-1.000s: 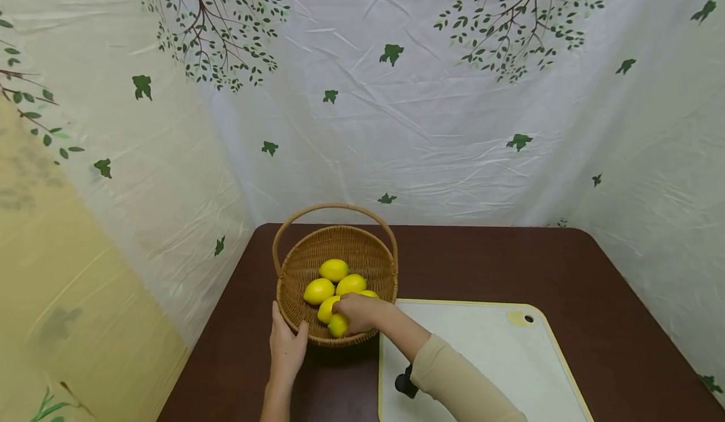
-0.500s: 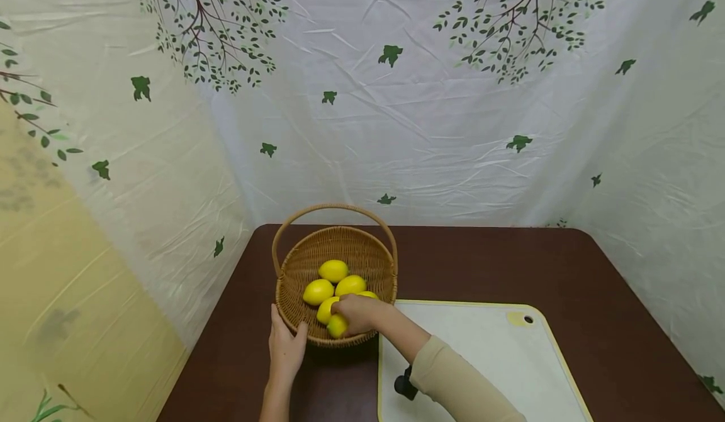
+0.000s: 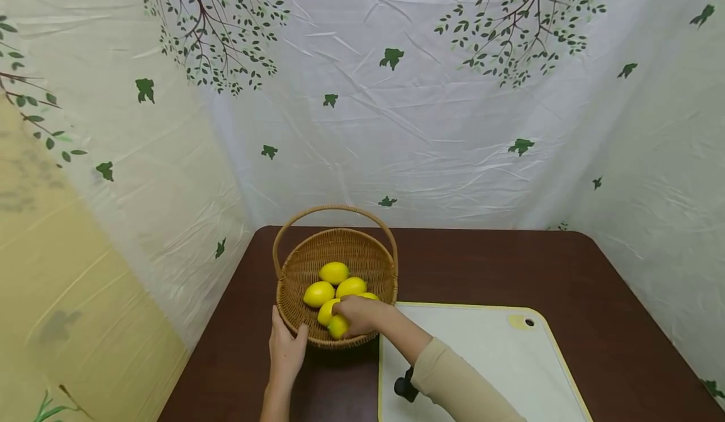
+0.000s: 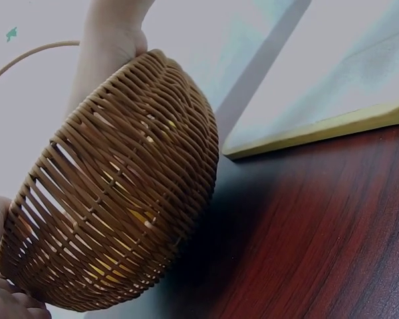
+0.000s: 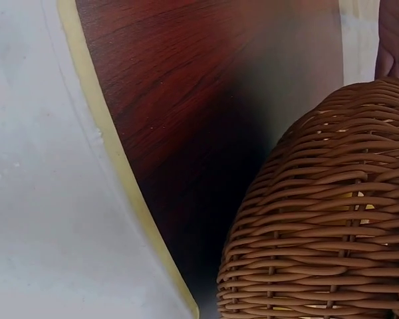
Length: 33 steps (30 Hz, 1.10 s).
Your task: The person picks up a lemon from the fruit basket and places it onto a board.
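Observation:
A brown wicker basket [image 3: 317, 246] with a tall arched handle tilts toward me, several yellow lemons [image 3: 319, 294] lying in it. My left hand [image 3: 287, 349] grips its near-left rim, thumb over the edge and fingers along the outer wall. In the left wrist view the same left hand [image 4: 6, 292] shows at the lower left, against the weave [image 4: 120, 193]. My right hand [image 3: 362, 315] reaches over the near-right rim with fingers curled at the nearest lemon [image 3: 338, 327]; its fingertips are partly hidden. From the right wrist only the basket's outside [image 5: 326, 219] and part of my left hand [image 5: 394, 40] show.
A white cutting board [image 3: 476, 346] with a yellow edge lies right of the basket, under my right forearm. A black strap mount [image 3: 405, 385] sits at my right wrist. The dark wooden table [image 3: 487, 258] ends at a leaf-printed white curtain [image 3: 442, 151].
Nearly nothing: both hands, the basket and the lemons keep their places. The whole head view has shifted very slightly.

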Each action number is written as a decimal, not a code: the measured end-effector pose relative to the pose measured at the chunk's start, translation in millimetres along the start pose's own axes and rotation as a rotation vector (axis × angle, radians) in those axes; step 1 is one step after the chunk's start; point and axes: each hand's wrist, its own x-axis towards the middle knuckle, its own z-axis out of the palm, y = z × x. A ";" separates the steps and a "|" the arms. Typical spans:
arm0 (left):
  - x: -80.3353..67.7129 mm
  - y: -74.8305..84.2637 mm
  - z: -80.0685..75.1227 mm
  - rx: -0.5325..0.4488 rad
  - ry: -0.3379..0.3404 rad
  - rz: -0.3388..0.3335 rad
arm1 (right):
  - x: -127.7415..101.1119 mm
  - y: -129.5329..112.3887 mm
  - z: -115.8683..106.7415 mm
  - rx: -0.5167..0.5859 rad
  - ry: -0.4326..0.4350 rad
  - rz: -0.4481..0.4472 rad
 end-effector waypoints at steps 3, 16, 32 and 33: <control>0.0 0.2 0.1 0.003 -0.005 -0.006 | -1.8 0.9 -1.0 0.009 0.019 -0.004; -3.6 -0.8 -0.4 0.005 -0.009 0.014 | -15.4 0.0 -15.3 0.063 0.091 -0.003; -8.8 -1.5 -4.7 0.002 -0.019 0.023 | -30.7 -1.4 -29.0 0.118 0.156 0.028; -8.5 -1.3 -4.5 0.003 -0.021 0.018 | -32.2 -1.0 -30.2 0.122 0.158 0.034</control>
